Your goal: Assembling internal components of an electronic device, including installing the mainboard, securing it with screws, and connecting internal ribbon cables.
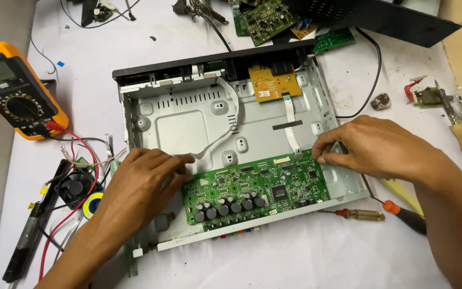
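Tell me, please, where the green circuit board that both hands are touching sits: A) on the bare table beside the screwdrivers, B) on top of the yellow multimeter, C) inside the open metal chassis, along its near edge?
C: the green circuit board lies inside the metal chassis.

Left hand [143, 184] pinches free end of white ribbon cable [225, 126] at left edge of green circuit board [258, 190]. Right hand [372, 147] fingertips press board's right upper corner. Board sits in open grey metal chassis [188, 123] between hands. Yellow multimeter [12, 91] well left of left hand; small black fan [76, 187] just beside it. Screwdrivers [362, 215] just below right hand.
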